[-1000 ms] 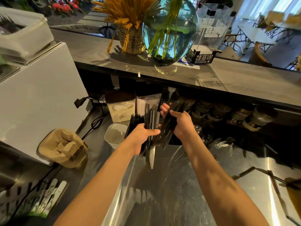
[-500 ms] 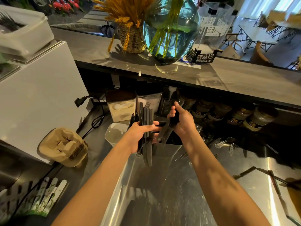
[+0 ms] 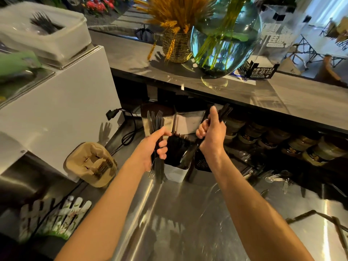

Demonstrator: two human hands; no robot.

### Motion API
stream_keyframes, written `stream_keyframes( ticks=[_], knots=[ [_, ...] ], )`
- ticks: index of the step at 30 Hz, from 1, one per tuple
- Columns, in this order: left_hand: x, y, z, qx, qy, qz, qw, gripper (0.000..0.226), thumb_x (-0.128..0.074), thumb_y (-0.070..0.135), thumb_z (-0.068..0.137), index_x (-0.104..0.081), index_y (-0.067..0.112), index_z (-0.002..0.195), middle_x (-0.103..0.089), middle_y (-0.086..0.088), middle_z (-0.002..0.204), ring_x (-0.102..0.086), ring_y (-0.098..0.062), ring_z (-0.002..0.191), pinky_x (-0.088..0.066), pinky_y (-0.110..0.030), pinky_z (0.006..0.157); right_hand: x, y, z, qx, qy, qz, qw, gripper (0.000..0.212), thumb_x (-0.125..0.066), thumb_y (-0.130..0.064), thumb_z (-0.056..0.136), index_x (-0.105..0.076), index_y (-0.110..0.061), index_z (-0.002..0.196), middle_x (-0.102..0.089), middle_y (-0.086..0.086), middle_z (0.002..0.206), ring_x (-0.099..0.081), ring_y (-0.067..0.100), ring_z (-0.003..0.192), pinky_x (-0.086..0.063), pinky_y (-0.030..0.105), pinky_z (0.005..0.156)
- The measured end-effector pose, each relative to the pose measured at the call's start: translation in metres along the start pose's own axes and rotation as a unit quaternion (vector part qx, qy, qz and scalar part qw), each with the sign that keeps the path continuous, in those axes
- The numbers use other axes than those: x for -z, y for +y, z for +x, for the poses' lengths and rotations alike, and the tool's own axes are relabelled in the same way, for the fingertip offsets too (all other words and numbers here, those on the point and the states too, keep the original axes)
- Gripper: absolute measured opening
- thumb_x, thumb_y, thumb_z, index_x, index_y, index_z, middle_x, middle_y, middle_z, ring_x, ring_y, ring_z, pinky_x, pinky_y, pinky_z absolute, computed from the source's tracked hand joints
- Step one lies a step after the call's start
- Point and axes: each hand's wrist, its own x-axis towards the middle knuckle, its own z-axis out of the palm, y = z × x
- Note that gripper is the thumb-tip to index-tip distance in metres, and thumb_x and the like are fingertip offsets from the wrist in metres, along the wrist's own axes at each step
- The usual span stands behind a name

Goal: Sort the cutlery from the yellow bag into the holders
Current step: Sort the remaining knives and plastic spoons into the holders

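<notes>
While my left hand [image 3: 153, 147] grips a mixed bundle of dark cutlery [image 3: 156, 125] just left of the white holder [image 3: 176, 171], my right hand [image 3: 211, 137] clasps a second dark bunch [image 3: 223, 113] above and right of that holder, which is already packed with black pieces. Behind the holder stand pale containers [image 3: 185, 121]; right of it, jars [image 3: 282, 140] line the shelf under the counter [image 3: 301, 95]. Motion blur and shadow obscure piece types; the yellow bag is not identifiable.

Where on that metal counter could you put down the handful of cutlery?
The bare steel counter between the forearms, in front of the white holder, is free. The strip to the right is crowded with clear plastic spoons and jars; the left holds a cardboard cup carrier.
</notes>
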Motion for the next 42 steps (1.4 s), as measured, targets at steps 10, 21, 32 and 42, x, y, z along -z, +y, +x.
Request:
stream_keyframes(
  ticks=[10,21,32,42],
  knots=[
    [0.007,0.01,0.0,-0.031,0.027,-0.098,0.994,0.019,-0.053,0.015,0.101,-0.065,0.007,0.113,-0.065,-0.001,0.07,-0.063,-0.012,0.056,-0.054,-0.024,0.052,0.0,0.062,-0.007,0.041,-0.113,-0.187,0.975,0.033,-0.069,-0.016,0.094,-0.058,-0.019,0.063,-0.052,0.0,0.059,-0.051,0.012,0.059,-0.044,0.033,0.071],
    [0.004,0.01,0.004,-0.029,0.05,-0.137,0.989,0.018,-0.051,0.022,0.102,-0.066,0.012,0.099,-0.061,0.002,0.067,-0.056,-0.008,0.051,-0.047,-0.019,0.047,0.012,0.066,-0.01,0.019,-0.139,-0.375,0.916,0.031,-0.049,-0.014,0.1,-0.076,-0.01,0.087,-0.073,0.0,0.084,-0.066,0.004,0.079,-0.05,0.023,0.078],
    [0.005,0.009,-0.006,-0.058,0.038,-0.149,0.986,0.015,-0.055,0.012,0.1,-0.069,0.008,0.103,-0.071,-0.003,0.083,-0.066,-0.012,0.066,-0.058,-0.022,0.061,0.019,0.041,-0.025,0.105,-0.151,-0.316,0.931,0.039,-0.036,-0.033,0.106,-0.073,-0.025,0.111,-0.072,-0.007,0.116,-0.063,0.004,0.115,-0.047,0.024,0.101],
    [-0.022,0.003,-0.011,-0.178,0.061,-0.264,0.946,0.028,-0.054,-0.007,0.094,-0.063,0.005,0.117,-0.074,-0.011,0.105,-0.073,-0.022,0.099,-0.06,-0.031,0.079,-0.007,0.022,-0.063,0.068,-0.247,-0.462,0.849,0.044,-0.058,-0.038,0.099,-0.072,0.0,0.082,-0.068,0.018,0.073,-0.06,0.024,0.064,-0.05,0.042,0.062]
  ],
)
